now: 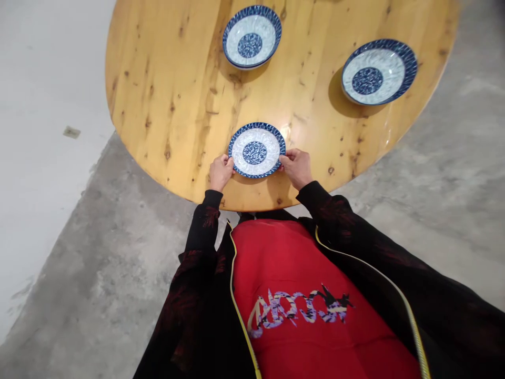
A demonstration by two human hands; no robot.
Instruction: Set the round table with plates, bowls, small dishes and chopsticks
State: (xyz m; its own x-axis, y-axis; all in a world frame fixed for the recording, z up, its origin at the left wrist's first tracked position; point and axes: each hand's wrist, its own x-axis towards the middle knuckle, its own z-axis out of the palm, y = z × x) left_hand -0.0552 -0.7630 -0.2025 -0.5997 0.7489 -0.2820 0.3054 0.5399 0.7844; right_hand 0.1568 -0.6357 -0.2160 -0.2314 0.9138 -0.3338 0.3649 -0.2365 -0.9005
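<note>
One flat plate (257, 150) is in view, along with two deeper bowls: the far bowl (252, 38) and the right-hand bowl (379, 72). There is one wooden surface (173, 79).

Two hands show, one left hand (221, 171) and one right hand (296, 167). Sleeves number two as well, a left sleeve (203, 226) and a right sleeve (347, 221), both part of one dark jacket (205, 300). There is one red shirt (300, 247) with one printed motif (303, 306). One small pale rectangle (71, 132) sits on one white wall (47, 68), and one grey floor (134, 210) shows.
</note>
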